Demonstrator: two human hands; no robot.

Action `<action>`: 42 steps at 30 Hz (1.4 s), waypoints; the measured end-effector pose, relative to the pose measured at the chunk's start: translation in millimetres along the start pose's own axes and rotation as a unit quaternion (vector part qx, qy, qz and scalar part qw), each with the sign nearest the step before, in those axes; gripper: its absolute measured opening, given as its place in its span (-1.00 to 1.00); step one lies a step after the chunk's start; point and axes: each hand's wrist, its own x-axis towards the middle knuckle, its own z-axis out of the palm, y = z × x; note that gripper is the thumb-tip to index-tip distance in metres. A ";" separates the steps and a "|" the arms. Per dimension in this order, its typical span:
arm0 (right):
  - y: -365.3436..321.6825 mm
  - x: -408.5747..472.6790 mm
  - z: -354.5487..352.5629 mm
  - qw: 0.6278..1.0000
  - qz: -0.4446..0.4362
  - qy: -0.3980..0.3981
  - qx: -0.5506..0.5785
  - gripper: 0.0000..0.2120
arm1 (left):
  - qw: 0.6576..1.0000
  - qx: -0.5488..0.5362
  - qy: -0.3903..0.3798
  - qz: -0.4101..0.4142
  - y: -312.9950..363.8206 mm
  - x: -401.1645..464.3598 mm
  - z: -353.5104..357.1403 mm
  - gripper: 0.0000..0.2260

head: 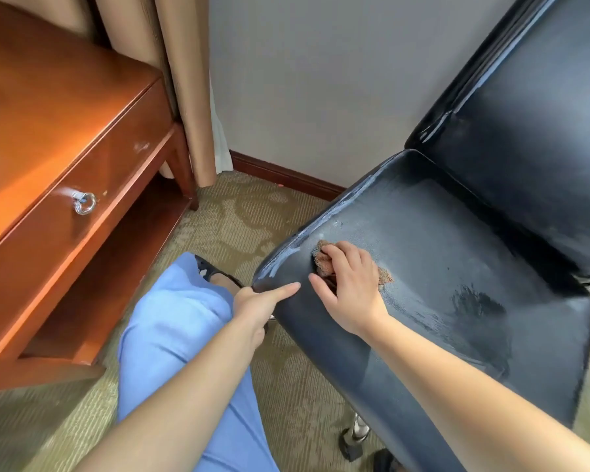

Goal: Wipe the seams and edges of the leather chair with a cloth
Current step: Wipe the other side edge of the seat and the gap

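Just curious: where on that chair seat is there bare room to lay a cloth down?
The seat is bare from the right hand to the backrest. Its front-left corner is crowded: the right hand presses the cloth there, and the left hand grips the edge.

No words, labels, brand marks or numbers can be read anywhere in view. The dark leather chair (457, 267) carries no readable tag or logo, and neither does the wooden drawer front (92, 185) well to its left.

The left hand (256, 306) is extended toward one o'clock, thumb straight; the right hand (349, 287) is curled, reaching toward eleven.
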 end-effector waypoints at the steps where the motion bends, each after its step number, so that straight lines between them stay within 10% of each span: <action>1: -0.5 0.7 0.7 1.000 0.008 0.002 0.009 -0.47 | 1.000 0.002 -0.006 -0.001 -0.1 2.5 -0.5 0.02; 15: 3.4 41.6 5.2 0.996 -0.046 0.021 0.067 -0.64 | 0.993 -0.099 -0.058 -0.004 31.8 14.8 14.1 -0.57; 25: -15.5 86.3 22.7 0.986 -0.151 0.074 0.011 -0.77 | 0.992 -0.099 -0.083 -0.004 37.5 35.0 15.8 -0.43; 29: -24.0 87.8 30.0 0.986 -0.127 0.110 0.008 -0.82 | 0.983 -0.163 -0.074 -0.039 42.1 33.9 16.7 -0.93; 39: -33.3 89.7 36.6 0.978 -0.183 0.086 -0.045 -0.87 | 0.970 -0.228 -0.012 -0.082 47.1 32.5 19.8 -0.78; 42: -32.4 94.2 30.1 0.990 -0.064 0.119 -0.032 -0.84 | 0.957 -0.268 0.013 -0.114 47.6 37.0 22.3 -0.71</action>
